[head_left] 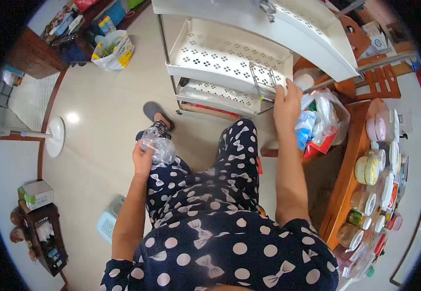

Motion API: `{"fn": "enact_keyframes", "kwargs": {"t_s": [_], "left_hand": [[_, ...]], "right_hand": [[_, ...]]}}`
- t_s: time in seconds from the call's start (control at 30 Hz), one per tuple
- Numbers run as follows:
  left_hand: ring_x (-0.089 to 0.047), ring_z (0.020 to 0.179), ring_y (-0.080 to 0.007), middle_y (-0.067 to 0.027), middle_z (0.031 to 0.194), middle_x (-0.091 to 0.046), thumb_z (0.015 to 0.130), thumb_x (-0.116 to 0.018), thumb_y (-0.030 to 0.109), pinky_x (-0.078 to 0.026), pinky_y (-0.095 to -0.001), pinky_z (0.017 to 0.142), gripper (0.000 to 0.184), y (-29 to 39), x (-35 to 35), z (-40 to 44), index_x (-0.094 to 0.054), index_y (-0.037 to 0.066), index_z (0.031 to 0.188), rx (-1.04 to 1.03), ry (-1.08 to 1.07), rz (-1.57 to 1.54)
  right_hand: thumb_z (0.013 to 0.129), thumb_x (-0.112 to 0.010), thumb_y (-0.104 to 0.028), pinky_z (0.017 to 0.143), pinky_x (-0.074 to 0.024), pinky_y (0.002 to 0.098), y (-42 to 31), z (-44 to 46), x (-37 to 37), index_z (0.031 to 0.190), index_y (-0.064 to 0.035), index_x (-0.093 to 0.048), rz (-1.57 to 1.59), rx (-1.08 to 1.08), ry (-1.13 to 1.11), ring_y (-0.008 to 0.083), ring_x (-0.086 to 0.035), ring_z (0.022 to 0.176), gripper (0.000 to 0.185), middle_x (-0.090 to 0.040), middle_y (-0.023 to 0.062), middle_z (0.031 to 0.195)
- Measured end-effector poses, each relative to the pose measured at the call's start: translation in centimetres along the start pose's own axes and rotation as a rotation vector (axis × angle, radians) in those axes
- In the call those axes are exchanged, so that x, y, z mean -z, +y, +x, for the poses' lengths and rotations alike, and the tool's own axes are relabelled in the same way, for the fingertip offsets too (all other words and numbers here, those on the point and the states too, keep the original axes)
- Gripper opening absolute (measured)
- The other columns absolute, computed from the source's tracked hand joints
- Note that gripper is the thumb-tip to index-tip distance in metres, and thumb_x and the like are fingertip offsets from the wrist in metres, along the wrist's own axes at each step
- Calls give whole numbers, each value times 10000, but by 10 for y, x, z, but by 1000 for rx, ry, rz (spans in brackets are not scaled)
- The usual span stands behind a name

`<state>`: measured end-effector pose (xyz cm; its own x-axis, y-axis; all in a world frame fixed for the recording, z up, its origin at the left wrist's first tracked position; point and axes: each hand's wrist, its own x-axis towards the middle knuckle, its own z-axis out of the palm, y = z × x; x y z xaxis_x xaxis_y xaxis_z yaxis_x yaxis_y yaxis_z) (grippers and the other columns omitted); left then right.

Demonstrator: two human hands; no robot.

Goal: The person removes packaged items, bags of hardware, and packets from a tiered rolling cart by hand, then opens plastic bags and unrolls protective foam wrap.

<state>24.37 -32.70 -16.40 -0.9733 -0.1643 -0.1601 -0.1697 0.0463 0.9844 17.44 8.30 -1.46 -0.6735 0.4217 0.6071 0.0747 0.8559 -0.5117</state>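
Observation:
My left hand (143,157) is closed on a crumpled clear plastic bag (159,148), held in front of my thigh. My right hand (288,104) is at the right end of a white shelf cart (220,72), its fingers curled at a thin metal wire rack (256,80). That wire rack stands partly over the middle shelf, and its lower end reaches my fingers. The exact grip is partly hidden. Flower-shaped holes pattern the shelves. Just right of my right hand, a bag of plastic packaging (323,116) sits low beside the cart.
To the right, a wooden cabinet (334,194) carries several jars and tubs (366,170). A printed carrier bag (113,51) stands on the floor at upper left. A white round stand base (56,137) and a light-blue plastic stool (109,220) are on my left.

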Motion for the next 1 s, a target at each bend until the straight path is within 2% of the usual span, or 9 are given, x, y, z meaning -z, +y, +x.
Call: {"fn": "enact_keyframes", "kwargs": {"t_s": [0.07,0.13,0.2,0.3,0.37,0.47,0.6,0.8,1.0], "left_hand": [[-559,784,-90,-8,875,-615,834,-633,54,-461,-239,711,154,-4,2,5,-605,21,982,25,19,-8],[-561,792,-88,-8,883,-618,834,-634,54,-461,-236,717,145,-5,3,10,-606,23,973,55,18,-10],[-561,797,-86,-9,886,-621,832,-635,51,-459,-233,721,139,-6,3,13,-607,28,966,73,14,2],[-558,792,-81,-7,875,-622,829,-635,47,-457,-230,718,128,-3,-2,15,-608,32,954,49,19,29],[-553,772,-78,-2,848,-620,826,-630,42,-454,-229,704,112,9,-11,14,-607,32,935,79,62,18],[-580,811,-102,-28,912,-640,840,-645,97,-473,-245,727,202,-1,-8,18,-611,20,1024,57,12,67],[-570,818,-100,-17,899,-625,846,-644,106,-466,-246,741,193,11,-16,22,-608,26,1018,100,32,84],[-566,803,-102,-22,902,-624,830,-619,60,-468,-246,729,204,4,-13,27,-608,17,1028,104,49,111],[-555,783,-98,-12,865,-620,818,-619,57,-463,-246,721,180,8,-14,28,-622,19,993,123,69,48]], "right_hand": [[818,-581,-127,814,-451,434,-26,-47,5,962,-19,-620,189,168,-65,362,-565,928,184,-601,175,934],[785,-617,-92,835,-451,418,-35,-83,-13,975,-6,-608,333,350,-415,334,-561,966,209,-589,174,988],[810,-600,-117,888,-438,412,-47,-87,-44,1036,-1,-587,426,272,-720,336,-548,1029,254,-565,183,1105],[847,-570,-187,969,-399,414,3,-113,-149,1156,-19,-546,307,64,-855,349,-498,1142,353,-525,174,1234],[866,-540,-300,1025,-334,455,39,-117,-203,1261,-33,-472,92,66,-953,358,-428,1222,481,-459,178,1321],[870,-496,-436,1078,-231,520,53,-105,-227,1365,-49,-376,-137,-89,-1145,347,-334,1311,639,-367,186,1412],[839,-472,-538,1097,-135,581,50,-91,-235,1415,-61,-299,-247,-261,-1367,330,-259,1365,767,-263,187,1478],[698,-688,-519,1100,-209,525,66,-97,-250,1411,-96,-315,-536,114,-1333,288,-271,1365,910,-300,136,1470],[603,-768,-394,1096,-291,368,32,-63,-234,1408,-180,-335,-324,-30,-1309,321,-317,1331,938,-343,149,1439]]}}
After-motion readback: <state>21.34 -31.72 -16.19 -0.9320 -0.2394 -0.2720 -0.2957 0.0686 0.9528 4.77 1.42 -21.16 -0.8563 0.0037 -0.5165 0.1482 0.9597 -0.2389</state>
